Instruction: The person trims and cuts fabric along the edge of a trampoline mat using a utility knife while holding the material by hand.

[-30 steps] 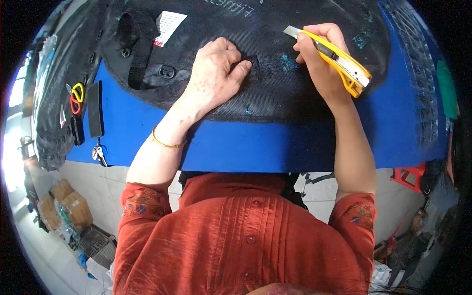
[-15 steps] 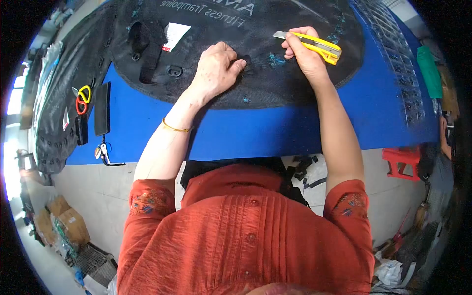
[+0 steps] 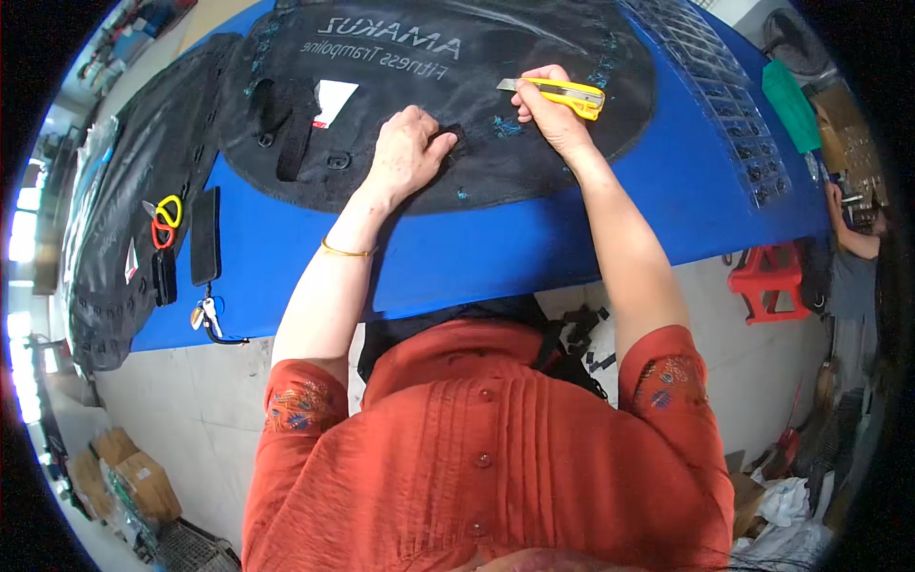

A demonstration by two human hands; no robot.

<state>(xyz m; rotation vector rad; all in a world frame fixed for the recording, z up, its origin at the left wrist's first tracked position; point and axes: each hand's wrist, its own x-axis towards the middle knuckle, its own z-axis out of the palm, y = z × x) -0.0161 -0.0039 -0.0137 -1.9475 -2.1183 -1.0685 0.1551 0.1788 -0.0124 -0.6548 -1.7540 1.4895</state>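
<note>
A round black trampoline mat (image 3: 381, 81) with mirrored white lettering lies on the blue tabletop. My left hand (image 3: 408, 153) rests on it, fingers curled in. A dark fabric piece (image 3: 455, 139) shows beside the thumb; what the fingers hold is hidden. My right hand (image 3: 553, 112) is closed around a yellow utility knife (image 3: 572, 98), its blade out and pointing left, over the mat. Tufts of blue thread (image 3: 503, 126) lie just below the blade. Left of my left hand are a black strap (image 3: 294, 143) and a white label (image 3: 335, 101) on the mat.
At the left lie scissors (image 3: 166, 221), a black flat case (image 3: 205, 236), keys (image 3: 205, 313) and another black mat (image 3: 124, 210). Clear plastic packs (image 3: 729, 124) line the right side. A red stool (image 3: 770, 282) stands on the floor. Another person's arm (image 3: 851, 229) shows at far right.
The whole view has shifted, showing more of the mat's lettering and the other person's arm. Both my hands keep nearly the same places on the mat, the knife still held.
</note>
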